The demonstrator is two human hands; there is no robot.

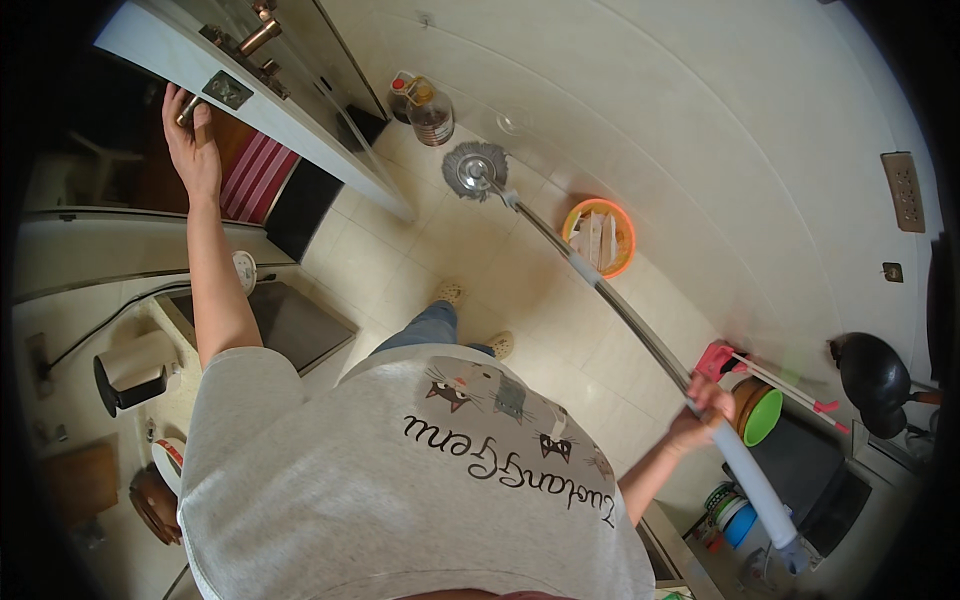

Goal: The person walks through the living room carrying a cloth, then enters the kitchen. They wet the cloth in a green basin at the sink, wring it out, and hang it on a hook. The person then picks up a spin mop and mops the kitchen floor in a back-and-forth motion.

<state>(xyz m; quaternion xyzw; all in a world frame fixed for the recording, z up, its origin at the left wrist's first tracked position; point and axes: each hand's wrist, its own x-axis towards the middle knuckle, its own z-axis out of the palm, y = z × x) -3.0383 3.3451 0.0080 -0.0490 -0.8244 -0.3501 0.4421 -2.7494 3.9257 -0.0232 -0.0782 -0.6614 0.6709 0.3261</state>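
Note:
At the upper left, my left hand [193,146] is on the lever handle [189,110] of a white-framed glass door [292,131], its fingers partly hidden behind the lever. The door stands ajar, with a metal latch plate on its edge. Off to the right, my right hand [705,416] grips the long metal pole of a mop [637,322] just above its pale grey grip sleeve. The mop slants across the view. Its round head with grey strands [475,171] is near the tiled floor by the wall; contact with the floor is not clear.
An orange-rimmed waste bin [630,247] and a large oil jug [431,120] stand along the wall. A pink long-handled tool [716,361], a green basin [762,417] and a hanging wok [874,375] are at right. Beyond the door lies a striped red mat [259,176].

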